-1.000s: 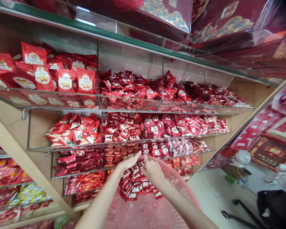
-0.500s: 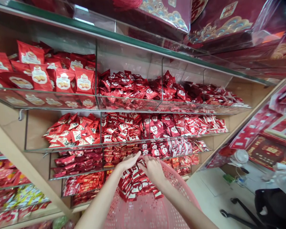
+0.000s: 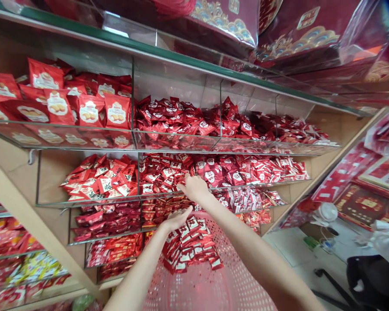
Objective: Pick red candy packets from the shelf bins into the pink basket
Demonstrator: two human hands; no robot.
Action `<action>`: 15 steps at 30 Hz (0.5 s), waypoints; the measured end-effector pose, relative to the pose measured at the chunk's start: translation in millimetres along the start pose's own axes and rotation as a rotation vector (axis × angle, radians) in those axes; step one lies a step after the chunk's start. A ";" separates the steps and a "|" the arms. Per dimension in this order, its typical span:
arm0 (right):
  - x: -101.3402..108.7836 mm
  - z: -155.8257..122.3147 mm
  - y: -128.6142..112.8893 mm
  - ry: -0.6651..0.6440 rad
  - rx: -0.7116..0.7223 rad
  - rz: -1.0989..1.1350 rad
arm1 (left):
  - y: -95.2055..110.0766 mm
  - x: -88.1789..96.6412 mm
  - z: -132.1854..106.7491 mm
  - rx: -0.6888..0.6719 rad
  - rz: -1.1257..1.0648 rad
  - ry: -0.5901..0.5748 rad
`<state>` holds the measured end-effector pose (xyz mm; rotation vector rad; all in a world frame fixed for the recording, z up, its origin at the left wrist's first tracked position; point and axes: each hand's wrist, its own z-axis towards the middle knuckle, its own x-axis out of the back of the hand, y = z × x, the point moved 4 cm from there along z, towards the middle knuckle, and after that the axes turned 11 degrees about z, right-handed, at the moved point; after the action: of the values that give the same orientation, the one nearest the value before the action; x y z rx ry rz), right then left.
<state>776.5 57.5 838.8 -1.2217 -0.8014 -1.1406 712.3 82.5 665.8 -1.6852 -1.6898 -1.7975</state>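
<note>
Red foil sachets [image 3: 168, 175] on a glass shelf [image 3: 84, 201] lie under a person's right hand [image 3: 194, 188], its fingers pressed into the pile; whether it grasps any cannot be told. Just below, the left hand [image 3: 176, 219] hangs open, palm down, over a heap of like sachets [image 3: 189, 246] in a pink perforated plastic basket [image 3: 197, 285]. Above the right hand, packaged biscuits [image 3: 90, 110] fill a higher shelf, beneath boxed red gift sets [image 3: 298, 43].

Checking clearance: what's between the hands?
In the head view, a glass shelf edge and red packets behind it lie between the left hand and right hand.
</note>
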 end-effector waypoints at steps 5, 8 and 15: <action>-6.0 20.8 -2.2 -0.179 -0.142 -0.016 | 0.3 0.5 -1.0 0.013 0.028 -0.003; -5.0 21.0 -2.7 -0.197 -0.159 -0.001 | 1.0 0.7 -1.2 0.015 0.039 -0.004; -9.8 12.3 5.9 -0.014 -0.115 0.216 | 0.3 -0.1 0.5 0.042 0.059 -0.003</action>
<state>780.7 71.4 830.4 -1.3776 -0.6040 -1.0135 712.7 82.8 665.8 -1.7026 -1.6488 -1.7228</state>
